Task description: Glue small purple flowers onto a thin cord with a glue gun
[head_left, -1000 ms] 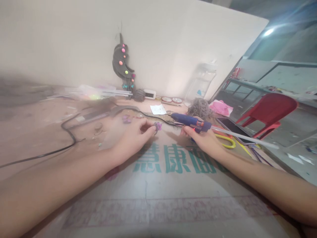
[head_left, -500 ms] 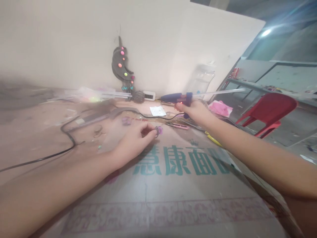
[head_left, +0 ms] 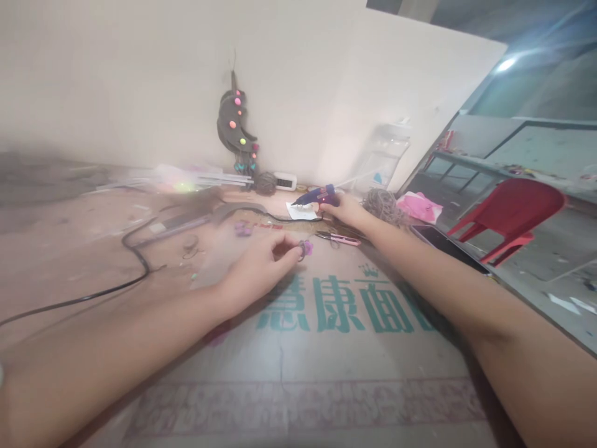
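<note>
Between the thumb and fingers of my left hand (head_left: 263, 267) is a small purple flower piece (head_left: 306, 248) with a dark ring-like part, too blurred to make out fully. My right hand (head_left: 345, 211) is wrapped round a blue hot glue gun (head_left: 312, 197), its nozzle pointing left over a small white paper (head_left: 301, 211). A clear glue stick juts from the gun's back end. Below the gun lie pink-handled scissors or a cutter (head_left: 342, 239). Another purple piece (head_left: 243, 229) rests on the table left of the paper.
A dark crescent ornament (head_left: 232, 121) with coloured balls hangs on the wall. Along the back are a yarn ball (head_left: 266, 182), a small digital display (head_left: 285, 181), a clear bottle (head_left: 385, 152), more yarn (head_left: 382, 205) and pink cloth (head_left: 420, 206). A black cord (head_left: 135, 249) crosses the left side.
My right hand has brought the glue gun down and to the left, so its nozzle is now over the white paper. My left hand keeps its pinch on the flower piece, nearly unmoved.
</note>
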The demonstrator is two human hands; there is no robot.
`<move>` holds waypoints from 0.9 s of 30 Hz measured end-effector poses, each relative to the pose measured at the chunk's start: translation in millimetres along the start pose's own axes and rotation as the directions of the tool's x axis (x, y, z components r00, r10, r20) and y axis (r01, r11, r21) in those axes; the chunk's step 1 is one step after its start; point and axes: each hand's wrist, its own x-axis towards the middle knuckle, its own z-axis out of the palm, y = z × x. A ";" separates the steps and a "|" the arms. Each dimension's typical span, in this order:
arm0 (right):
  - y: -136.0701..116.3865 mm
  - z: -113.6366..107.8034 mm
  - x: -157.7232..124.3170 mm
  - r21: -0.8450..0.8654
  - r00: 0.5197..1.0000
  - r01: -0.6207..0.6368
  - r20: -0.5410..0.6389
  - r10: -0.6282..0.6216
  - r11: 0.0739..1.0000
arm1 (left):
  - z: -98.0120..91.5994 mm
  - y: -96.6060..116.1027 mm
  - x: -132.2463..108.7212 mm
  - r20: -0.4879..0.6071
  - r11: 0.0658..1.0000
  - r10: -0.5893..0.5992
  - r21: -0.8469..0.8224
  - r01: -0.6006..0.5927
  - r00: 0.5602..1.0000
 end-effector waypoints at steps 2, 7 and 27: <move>-2.1 -5.2 -10.4 0.018 1.000 -0.001 -0.017 0.001 1.000 | -0.3 -0.8 0.5 -0.009 1.000 0.004 0.010 -0.004 1.000; -14.6 -13.1 -53.4 0.090 0.994 0.006 -0.109 0.004 0.996 | -1.3 -0.7 -1.0 -0.031 1.000 0.000 -0.005 0.000 1.000; -69.9 6.4 -141.0 0.428 0.973 0.228 -0.065 -0.222 0.874 | -4.8 6.3 -2.2 -0.126 0.993 0.045 0.114 -0.031 0.991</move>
